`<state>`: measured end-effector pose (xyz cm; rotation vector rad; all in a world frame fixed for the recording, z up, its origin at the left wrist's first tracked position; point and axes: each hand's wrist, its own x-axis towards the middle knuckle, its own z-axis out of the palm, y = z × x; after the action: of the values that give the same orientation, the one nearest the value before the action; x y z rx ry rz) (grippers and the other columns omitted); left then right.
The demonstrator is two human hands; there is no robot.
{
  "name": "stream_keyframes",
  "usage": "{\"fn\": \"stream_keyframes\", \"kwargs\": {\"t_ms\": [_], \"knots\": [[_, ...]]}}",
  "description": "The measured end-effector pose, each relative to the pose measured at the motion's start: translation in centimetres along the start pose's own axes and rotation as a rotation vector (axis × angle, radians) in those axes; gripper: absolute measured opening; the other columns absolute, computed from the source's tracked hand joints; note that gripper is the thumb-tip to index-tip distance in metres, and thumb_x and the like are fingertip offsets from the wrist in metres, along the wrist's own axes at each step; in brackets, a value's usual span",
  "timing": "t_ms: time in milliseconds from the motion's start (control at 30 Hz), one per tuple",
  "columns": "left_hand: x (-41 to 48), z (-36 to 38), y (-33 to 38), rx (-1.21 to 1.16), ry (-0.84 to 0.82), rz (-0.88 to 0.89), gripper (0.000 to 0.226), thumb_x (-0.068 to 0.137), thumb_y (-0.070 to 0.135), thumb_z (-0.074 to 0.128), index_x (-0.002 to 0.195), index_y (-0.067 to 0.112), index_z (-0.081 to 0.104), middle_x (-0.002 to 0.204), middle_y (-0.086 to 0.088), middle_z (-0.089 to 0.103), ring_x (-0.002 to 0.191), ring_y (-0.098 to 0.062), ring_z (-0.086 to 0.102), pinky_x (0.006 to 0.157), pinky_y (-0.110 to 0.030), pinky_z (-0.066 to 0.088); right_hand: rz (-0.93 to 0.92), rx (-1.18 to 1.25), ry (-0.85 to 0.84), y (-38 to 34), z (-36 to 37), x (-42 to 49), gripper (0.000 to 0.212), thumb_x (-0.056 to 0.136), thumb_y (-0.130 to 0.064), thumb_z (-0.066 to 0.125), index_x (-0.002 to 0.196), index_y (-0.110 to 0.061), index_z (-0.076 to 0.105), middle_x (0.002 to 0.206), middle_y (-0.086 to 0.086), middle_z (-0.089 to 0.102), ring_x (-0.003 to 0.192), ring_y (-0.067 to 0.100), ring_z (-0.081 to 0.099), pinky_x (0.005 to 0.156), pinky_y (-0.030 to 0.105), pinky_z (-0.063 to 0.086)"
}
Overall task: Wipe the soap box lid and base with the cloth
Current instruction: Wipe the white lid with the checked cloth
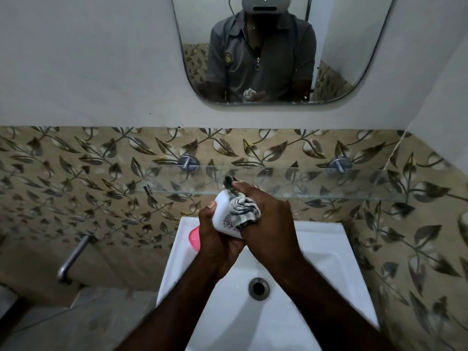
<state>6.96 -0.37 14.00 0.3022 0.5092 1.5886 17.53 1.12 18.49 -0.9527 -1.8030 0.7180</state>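
Sink (329, 239) lies under the right hand (268, 219) and left hand (217, 239), both raised over its back edge. The left curls round the white lid (222, 214), thumb on its edge. The right clutches the bunched, striped cloth (244, 210) and presses it on the lid's top. Pink base (194, 238) lies on the sink's left rim, apart from both hands. Good wiping probably means gripping the lid firmly and turning it, so the cloth reaches the corners and inside.

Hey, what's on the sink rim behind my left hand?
A pink plastic piece lies on the sink rim, perhaps the soap box's other half. The left hand, which holds the white piece, covers its right side, so its full shape cannot be seen.
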Motion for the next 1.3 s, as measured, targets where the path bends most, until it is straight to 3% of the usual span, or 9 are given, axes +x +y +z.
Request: {"fn": "stream_keyframes", "kwargs": {"t_ms": [100, 233, 400, 600, 733, 900, 1100, 1200, 1300], "knots": [[0.2, -0.1, 0.5, 0.031, -0.053, 0.006, 0.092, 0.048, 0.048, 0.084, 0.123, 0.000, 0.062, 0.121, -0.025, 0.064, 0.108, -0.038, 0.064, 0.083, -0.048, 0.056, 0.048, -0.029, 0.004, 0.8, -0.8, 0.1, 0.054, 0.074, -0.005, 0.070, 0.125, -0.025, 0.066, 0.117, -0.012, 0.070, 0.105, -0.004, 0.063, 0.091, 0.010, 0.047], [-0.1, 0.0, 0.0, 0.002, -0.029, -0.005, 0.105, 0.047, 0.050, 0.085, 0.130, -0.004, 0.052, 0.124, -0.028, 0.060, 0.109, -0.041, 0.062, 0.085, -0.053, 0.055, 0.177, -0.037, 0.008, 1.2, -1.1, 0.1, 0.052, 0.075, -0.002, 0.068, 0.122, -0.024, 0.068, 0.112, -0.009, 0.073, 0.102, 0.004, 0.067, 0.088, 0.022, 0.053], [-0.5, -0.2, -0.9, -0.079, -0.017, 0.005, 0.092, 0.048, 0.042, 0.090, 0.124, -0.001, 0.062, 0.125, -0.022, 0.064, 0.111, -0.032, 0.066, 0.080, -0.039, 0.058, -0.102, -0.118, -0.015, -0.7, -0.3, -0.2, 0.052, 0.068, -0.007, 0.064, 0.119, -0.014, 0.069, 0.116, 0.002, 0.072, 0.108, 0.012, 0.066, 0.096, 0.026, 0.050], [-0.7, 0.4, -0.7, -0.034, 0.049, -0.019, 0.106, 0.044, 0.047, 0.087, 0.131, -0.003, 0.053, 0.129, -0.025, 0.058, 0.116, -0.038, 0.059, 0.088, -0.050, 0.055, 0.140, -0.108, -0.007, 0.8, -1.1, -0.3, 0.056, 0.070, -0.002, 0.071, 0.123, -0.021, 0.068, 0.113, -0.003, 0.073, 0.104, 0.010, 0.068, 0.089, 0.026, 0.054], [-0.7, -0.3, -1.5, -0.049, 0.105, -0.072, 0.052, 0.090, 0.047, 0.046, 0.118, 0.007, 0.064, 0.112, -0.014, 0.072, 0.100, -0.024, 0.071, 0.076, -0.033, 0.060, -0.039, -0.147, 0.031, -0.6, -0.1, -0.2, 0.053, 0.066, -0.009, 0.066, 0.118, -0.016, 0.070, 0.113, -0.001, 0.073, 0.105, 0.011, 0.066, 0.092, 0.023, 0.050], [-0.3, 0.0, -0.3, 0.072, 0.092, -0.012, 0.080, 0.076, 0.053, 0.043, 0.134, -0.001, 0.049, 0.127, -0.027, 0.055, 0.115, -0.040, 0.054, 0.088, -0.051, 0.051, 0.143, -0.074, -0.017, 2.0, -1.3, -0.4, 0.052, 0.075, -0.004, 0.069, 0.123, -0.024, 0.067, 0.114, -0.008, 0.072, 0.104, 0.004, 0.066, 0.089, 0.019, 0.051], [0.4, -0.8, -0.5, -0.013, 0.019, 0.034, 0.060, 0.083, 0.051, 0.044, 0.121, 0.006, 0.055, 0.116, -0.025, 0.057, 0.107, -0.042, 0.055, 0.099, -0.059, 0.040, 0.337, 0.237, 0.056, 3.9, -0.8, -0.8, 0.039, 0.083, -0.010, 0.072, 0.093, -0.047, 0.070, 0.092, -0.021, 0.074, 0.087, -0.003, 0.067, 0.077, 0.025, 0.055], [0.3, -0.9, -0.4, -0.016, -0.082, -0.022, 0.069, 0.065, 0.045, 0.070, 0.119, 0.004, 0.058, 0.119, -0.026, 0.057, 0.111, -0.039, 0.054, 0.109, -0.058, 0.028, 0.552, 0.691, 0.097, 4.9, -0.5, -1.0, 0.026, 0.084, -0.001, 0.071, 0.101, -0.022, 0.072, 0.097, 0.008, 0.076, 0.083, 0.018, 0.072, 0.066, 0.033, 0.058], [-0.2, -1.4, 0.3, 0.062, -0.167, -0.112, 0.080, 0.057, 0.035, 0.079, 0.125, 0.000, 0.056, 0.128, -0.029, 0.052, 0.119, -0.042, 0.048, 0.111, -0.058, 0.028, 0.573, 0.895, 0.119, 5.5, -0.8, -0.9, 0.028, 0.085, 0.005, 0.067, 0.108, -0.010, 0.070, 0.096, 0.011, 0.076, 0.082, 0.021, 0.074, 0.060, 0.029, 0.057]]}}
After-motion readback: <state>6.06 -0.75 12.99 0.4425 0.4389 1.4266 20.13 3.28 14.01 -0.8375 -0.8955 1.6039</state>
